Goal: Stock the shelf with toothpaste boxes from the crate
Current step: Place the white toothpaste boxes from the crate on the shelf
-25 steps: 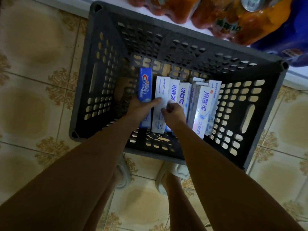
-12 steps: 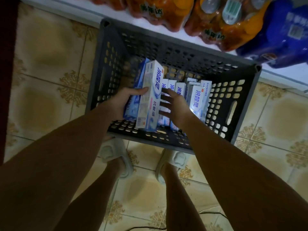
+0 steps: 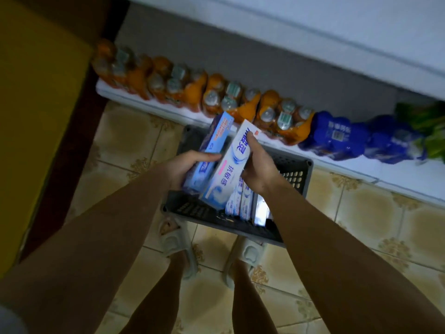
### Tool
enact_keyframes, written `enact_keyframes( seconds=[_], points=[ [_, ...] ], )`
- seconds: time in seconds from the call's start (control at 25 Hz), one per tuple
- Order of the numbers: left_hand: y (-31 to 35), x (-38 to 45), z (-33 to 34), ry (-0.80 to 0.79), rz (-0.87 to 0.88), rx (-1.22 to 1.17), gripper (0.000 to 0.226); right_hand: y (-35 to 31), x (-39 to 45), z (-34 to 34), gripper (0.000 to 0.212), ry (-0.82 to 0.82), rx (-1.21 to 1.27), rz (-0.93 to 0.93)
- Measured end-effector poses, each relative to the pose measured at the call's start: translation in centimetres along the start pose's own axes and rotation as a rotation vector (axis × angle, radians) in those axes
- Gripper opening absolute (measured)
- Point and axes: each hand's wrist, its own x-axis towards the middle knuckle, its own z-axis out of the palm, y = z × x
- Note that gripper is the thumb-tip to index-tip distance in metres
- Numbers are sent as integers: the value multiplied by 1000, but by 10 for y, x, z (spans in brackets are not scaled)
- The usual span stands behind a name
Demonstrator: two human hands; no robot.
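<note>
beige patterned floor tiles [image 3: 134, 138] run under a low white shelf [image 3: 361, 175], where shrink-wrapped packs of orange drink bottles [image 3: 212, 97] sit in a row beside blue-wrapped packs [image 3: 337, 137] and something green [image 3: 423, 121] at the far right. a yellow surface [image 3: 36, 116] fills the left edge. on the floor, close against the shelf, stands a dark grey slotted crate [image 3: 295, 175], with the person's slippered feet just in front of it. several toothpaste boxes [image 3: 240, 204] stand upright inside the crate, near its right half. the left hand [image 3: 186, 166] has its fingers curled round a blue toothpaste box [image 3: 216, 136], held tilted above the crate. the right hand [image 3: 258, 168] grips a white toothpaste box [image 3: 228, 171] near its upper end, thumb wrapped over the face; this box leans against the blue one, and the left hand's fingertips seem to touch it too, though motion blur makes that hard to judge.
</note>
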Motion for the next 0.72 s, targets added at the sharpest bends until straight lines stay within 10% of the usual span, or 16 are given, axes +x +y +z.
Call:
enact_keyframes(
  seconds=[0.28, 0.72],
  points=[
    [55, -201, 81, 13, 207, 2, 18, -105, -204, 96, 34, 110, -546, -459],
    [144, -388, 137, 190, 574, 79, 38, -233, -364, 152, 69, -247, -458, -364]
  ],
)
